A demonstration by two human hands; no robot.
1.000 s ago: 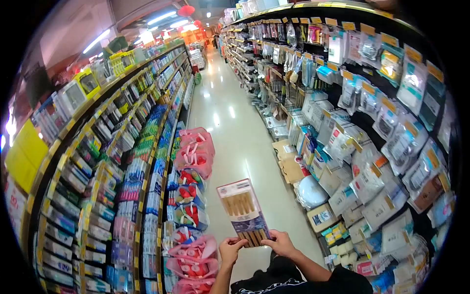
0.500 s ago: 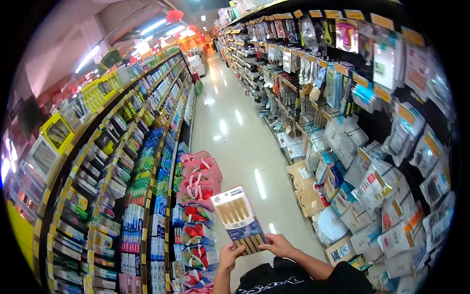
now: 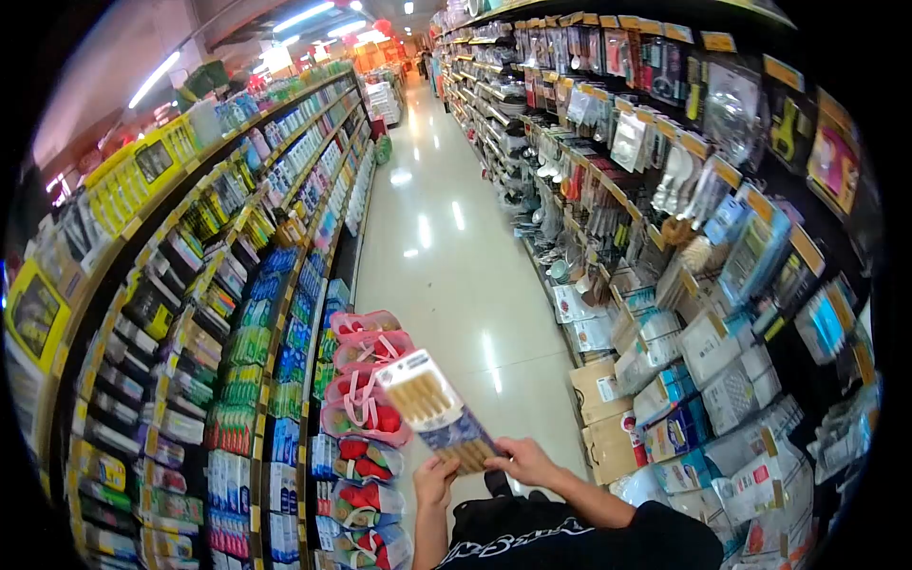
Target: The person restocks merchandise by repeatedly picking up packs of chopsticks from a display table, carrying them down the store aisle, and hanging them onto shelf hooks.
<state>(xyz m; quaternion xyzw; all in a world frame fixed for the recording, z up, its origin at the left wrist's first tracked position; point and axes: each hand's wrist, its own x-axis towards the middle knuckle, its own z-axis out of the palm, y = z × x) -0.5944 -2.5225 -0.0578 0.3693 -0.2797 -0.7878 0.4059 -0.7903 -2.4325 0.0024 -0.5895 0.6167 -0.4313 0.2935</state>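
Note:
A flat pack of what look like wooden chopsticks (image 3: 427, 399), with a white header and a dark blue band, is held out over the aisle, tilted with its top leaning left. My left hand (image 3: 435, 483) grips its lower left corner, thumb on the front. On the lower right edge, my right hand (image 3: 522, 463) is closed on the same pack. Just beyond the pack, to the left, hang pink slippers (image 3: 366, 408) in clear bags, and red ones (image 3: 366, 465) below them.
Shelves of toothbrushes and toothpaste (image 3: 252, 380) line the left side. Kitchen utensils (image 3: 679, 176) and bagged goods (image 3: 731, 380) hang on the right rack. Cardboard-coloured boards (image 3: 598, 389) stand low on the right. The shiny tiled floor (image 3: 442, 275) runs ahead between them.
My view has moved forward along the aisle and shifted slightly. The pack has tilted further left and sits a little lower left in view; both hands still hold it.

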